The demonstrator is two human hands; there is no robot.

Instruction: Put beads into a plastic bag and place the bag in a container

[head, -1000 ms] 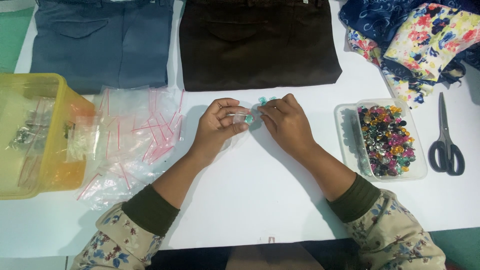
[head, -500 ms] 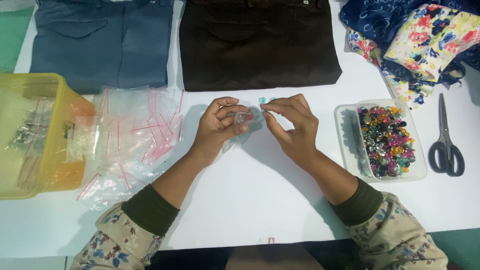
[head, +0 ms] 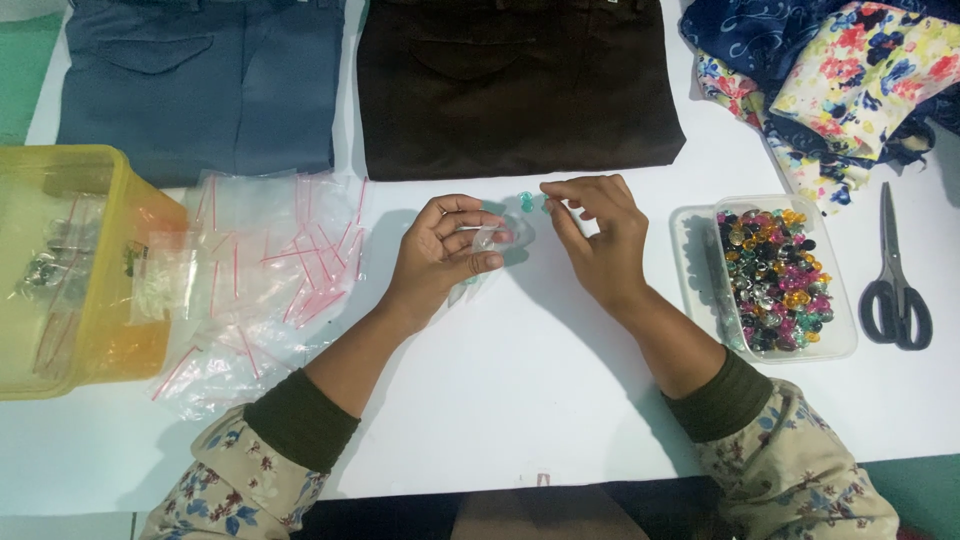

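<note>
On the white counter (head: 560, 400) before me, my left hand (head: 440, 255) lies palm-up, fingers curled loosely around a small clear plastic zip bag (head: 487, 240), which I pinch between thumb and fingertips. My right hand (head: 597, 235) hovers just beside it, palm down, wrist bent inward, fingers half open; its thumb and forefinger pinch near two small teal-green gems (head: 531, 201) at the fingertips, close to the bag's mouth. Whether the gems are gripped or merely touched I cannot tell.

Compared with a second ago, my hands have drawn apart: then they were closed together over the bag, and now the right one has lifted away with fingers spread, while the left has turned more open, showing the bag.

To my right sits a clear rectangular plastic tub (head: 695, 250), filled with a heap of many-coloured faceted gems (head: 775, 275) in pink, gold, green and dark tones. Black-handled scissors (head: 895, 285) lie just beyond it. To my left, a loose pile of empty clear zip bags with red seal strips (head: 270, 270) spreads across the counter, and beside it stands a translucent yellow plastic box (head: 110, 345) holding a few filled bags. Folded blue jeans (head: 200, 80), a dark brown folded garment (head: 510, 85) and floral patterned fabric (head: 850, 70) lie along the far edge.
</note>
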